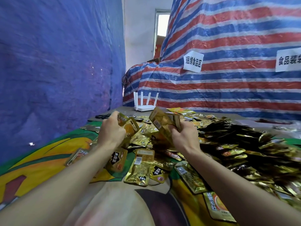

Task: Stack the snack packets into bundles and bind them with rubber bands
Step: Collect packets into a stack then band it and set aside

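Two bare hands were held up over the table. The left hand had its fingers curled round one gold and orange packet. The right hand gripped a small stack of gold packets, fingers wrapped round the bottom of it, and the stack tipped toward the left hand. The packet and the stack were near each other but not touching.

Under the hands lay a big pile of loose snack packets. It spread from the middle of the table out to the right side, and the packets there were shiny gold and dark brown. A few more lay apart, closer to the person: a flat packet with a barcode between the two arms, and a packet with an orange picture by the right forearm.

All of this sat on a bright cloth of yellow, green and red. At the far edge of the table stood a white router with thin sticks pointing up. A small dark thing lay left of it, too blurry to tell what it was. A blue sheet hung on the left, and a striped sheet of red, white and blue on the right had two paper signs stuck on it.
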`<control>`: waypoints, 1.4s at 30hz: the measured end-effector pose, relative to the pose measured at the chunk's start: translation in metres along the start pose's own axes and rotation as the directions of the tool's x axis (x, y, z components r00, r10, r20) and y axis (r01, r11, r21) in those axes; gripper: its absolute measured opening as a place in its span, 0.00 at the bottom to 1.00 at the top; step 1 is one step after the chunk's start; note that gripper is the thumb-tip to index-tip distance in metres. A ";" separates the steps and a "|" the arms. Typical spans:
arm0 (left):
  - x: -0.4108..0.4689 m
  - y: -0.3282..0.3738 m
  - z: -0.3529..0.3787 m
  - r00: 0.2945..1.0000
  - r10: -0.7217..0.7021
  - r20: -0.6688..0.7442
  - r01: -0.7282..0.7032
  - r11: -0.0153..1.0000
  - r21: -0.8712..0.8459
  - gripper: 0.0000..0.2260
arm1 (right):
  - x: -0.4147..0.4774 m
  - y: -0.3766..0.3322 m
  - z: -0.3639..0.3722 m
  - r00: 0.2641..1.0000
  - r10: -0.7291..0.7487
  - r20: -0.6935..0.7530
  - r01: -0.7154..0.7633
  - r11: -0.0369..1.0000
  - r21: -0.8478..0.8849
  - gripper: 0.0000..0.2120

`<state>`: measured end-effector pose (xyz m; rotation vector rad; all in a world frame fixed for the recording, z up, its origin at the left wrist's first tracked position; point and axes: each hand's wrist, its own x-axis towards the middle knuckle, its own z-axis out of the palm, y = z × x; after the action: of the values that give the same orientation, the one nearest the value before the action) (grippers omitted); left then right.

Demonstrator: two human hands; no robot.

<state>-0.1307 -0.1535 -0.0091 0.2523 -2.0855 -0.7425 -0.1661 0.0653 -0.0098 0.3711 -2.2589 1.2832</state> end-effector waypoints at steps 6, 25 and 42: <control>-0.004 0.010 0.005 0.973 -0.096 -0.211 0.052 0.977 -0.206 0.13 | -0.011 0.001 -0.008 0.992 0.072 -0.103 -0.048 0.974 0.222 0.10; -0.063 0.020 0.033 1.000 -0.008 0.017 0.015 0.876 -0.483 0.29 | -0.043 0.006 -0.006 0.952 0.296 -0.079 -0.216 0.829 0.515 0.09; -0.062 0.012 0.025 0.965 0.009 0.260 0.109 0.893 -0.437 0.28 | -0.047 0.004 -0.024 0.984 0.071 -0.166 -0.018 0.953 0.301 0.15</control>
<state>-0.1130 -0.1070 -0.0550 -0.0531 -2.0773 -1.3227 -0.1220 0.0870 -0.0287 0.3006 -1.9404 1.6210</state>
